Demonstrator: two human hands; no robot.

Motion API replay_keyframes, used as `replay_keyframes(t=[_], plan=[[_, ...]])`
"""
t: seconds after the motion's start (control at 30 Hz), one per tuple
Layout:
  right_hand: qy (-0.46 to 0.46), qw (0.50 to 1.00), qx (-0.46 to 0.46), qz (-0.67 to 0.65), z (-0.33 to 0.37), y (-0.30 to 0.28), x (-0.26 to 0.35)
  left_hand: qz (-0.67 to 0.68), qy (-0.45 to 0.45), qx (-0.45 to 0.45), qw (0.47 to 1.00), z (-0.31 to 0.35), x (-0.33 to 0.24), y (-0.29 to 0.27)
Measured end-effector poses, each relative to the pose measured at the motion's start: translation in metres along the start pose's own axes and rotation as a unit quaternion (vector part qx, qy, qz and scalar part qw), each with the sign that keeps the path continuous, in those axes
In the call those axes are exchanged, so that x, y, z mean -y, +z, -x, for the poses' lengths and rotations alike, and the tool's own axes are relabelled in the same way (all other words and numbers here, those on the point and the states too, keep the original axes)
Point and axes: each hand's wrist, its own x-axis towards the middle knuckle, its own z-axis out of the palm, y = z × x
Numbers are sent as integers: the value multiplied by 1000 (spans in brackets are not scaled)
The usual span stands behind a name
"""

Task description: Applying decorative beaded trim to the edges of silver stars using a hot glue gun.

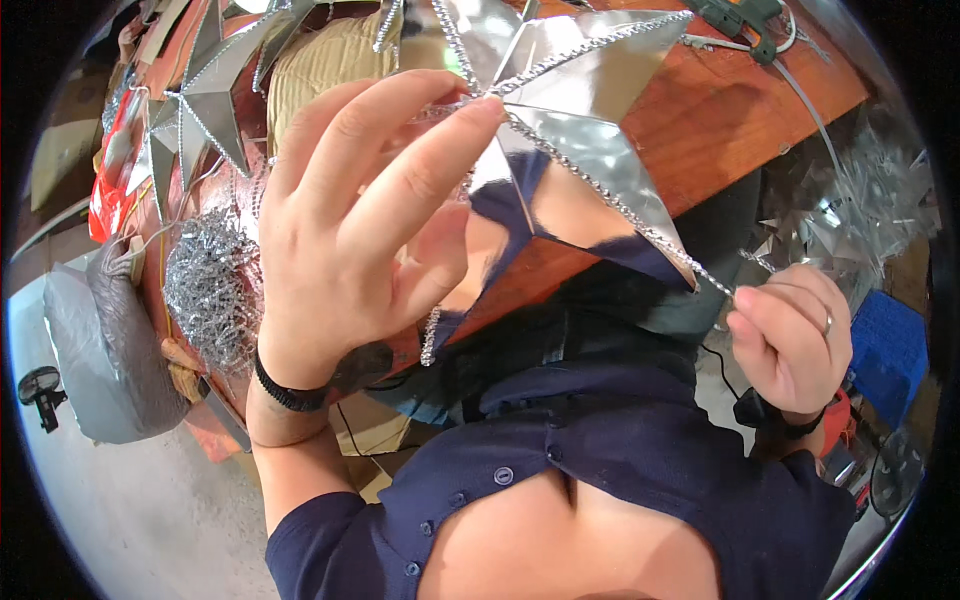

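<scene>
A mirror-like silver paper star (580, 150) lies in front of me on the wooden table, with twisted silver tinsel cord (590, 185) along several ridges. My left hand (370, 190) reaches over its left side, fingers apart and bent, the index fingertip pressing on the cord at the star's middle. Its thumb hangs free of the cord. Off the lower right point, my right hand (795, 335) pinches the cord's loose length between thumb and fingers. That stretch runs taut down the ridge to the pinch. My left hand hides part of the star.
Another silver star (205, 100) stands at the far left, beside brown cardboard (325, 85). A tangled heap of silver tinsel (212, 285) is left of my wrist. A glue gun (740, 25) with a cable lies at the far right. Clear plastic (850, 215) and a blue object (888, 345) are at right.
</scene>
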Motion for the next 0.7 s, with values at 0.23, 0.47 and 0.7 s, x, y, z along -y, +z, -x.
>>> replay_keyframes(t=[0.23,0.47,0.7], plan=[[91,982,29,-161,20,0,-8,-9,-8,20,1000,3,-2,-1],[453,649,35,-610,18,4,-5,-8,-24,30,999,2,-6,-3],[561,553,202,-583,5,-11,-5,-9,-23,30,999,3,-5,-4]])
